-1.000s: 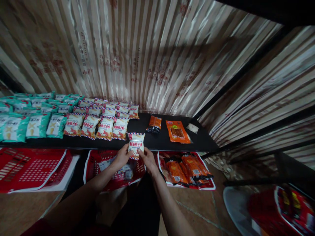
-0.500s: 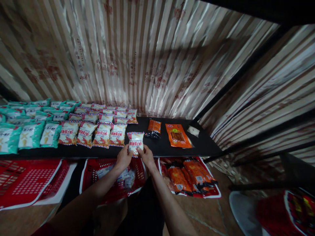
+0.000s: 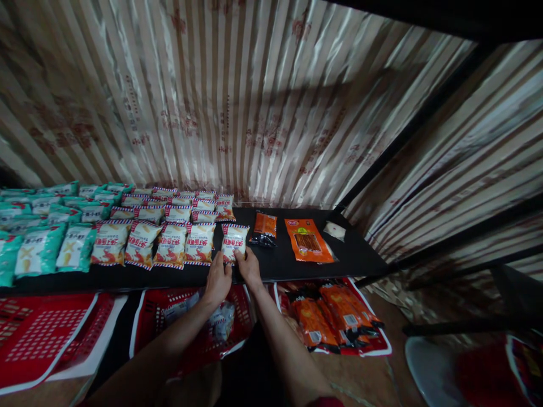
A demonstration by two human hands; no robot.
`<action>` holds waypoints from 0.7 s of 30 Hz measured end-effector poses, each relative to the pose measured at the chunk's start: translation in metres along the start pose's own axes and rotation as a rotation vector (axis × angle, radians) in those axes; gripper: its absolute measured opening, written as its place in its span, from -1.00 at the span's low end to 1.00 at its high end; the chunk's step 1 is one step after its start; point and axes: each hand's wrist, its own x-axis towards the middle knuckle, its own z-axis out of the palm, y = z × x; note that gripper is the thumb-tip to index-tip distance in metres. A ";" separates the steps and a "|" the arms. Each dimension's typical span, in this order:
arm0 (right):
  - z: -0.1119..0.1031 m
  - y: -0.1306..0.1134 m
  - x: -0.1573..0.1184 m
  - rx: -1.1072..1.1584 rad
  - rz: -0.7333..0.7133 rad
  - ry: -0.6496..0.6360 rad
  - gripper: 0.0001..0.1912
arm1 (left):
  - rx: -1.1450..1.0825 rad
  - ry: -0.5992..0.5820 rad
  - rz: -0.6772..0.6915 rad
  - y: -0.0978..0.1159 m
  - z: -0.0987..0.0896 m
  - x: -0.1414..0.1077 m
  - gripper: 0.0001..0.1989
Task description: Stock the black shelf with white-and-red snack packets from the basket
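Since half a second ago both hands have pushed the snack packet [image 3: 235, 241] farther onto the black shelf [image 3: 280, 260], so that it now lies flat at the right end of the near row instead of hanging over the front edge. That packet is a small puffed pillow bag, white in the middle with red lettering, red-and-blue striped bands along its top and bottom seams, and an orange picture low on its face. It lies just beside the matching packets [image 3: 169, 244] of the near row. The left hand [image 3: 218, 281] rests with fingers spread on the packet's near left corner; the right hand [image 3: 249, 268] pinches its near right corner between thumb and fingers. Further left on the shelf lie teal packets [image 3: 40, 251]. To the right, apart from the row, lie a small orange pouch [image 3: 265, 225], a larger orange flat pack [image 3: 308, 241] and a small pale sachet [image 3: 335, 230]. Below the shelf's front edge sit a red basket [image 3: 193, 322] with a few clear-wrapped items, an empty-looking red basket [image 3: 46, 333] to the left, and a tray of orange packs [image 3: 335, 319] to the right.
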 end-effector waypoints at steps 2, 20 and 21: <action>0.004 -0.001 0.005 -0.023 -0.004 0.006 -0.65 | -0.019 0.005 -0.014 0.000 0.005 0.005 -0.50; 0.024 -0.016 0.055 -0.077 -0.003 0.052 -0.51 | -0.184 -0.032 -0.146 0.010 0.014 0.057 -0.51; 0.026 -0.015 0.058 -0.073 -0.009 0.051 -0.51 | -0.183 -0.032 -0.151 0.012 0.014 0.060 -0.51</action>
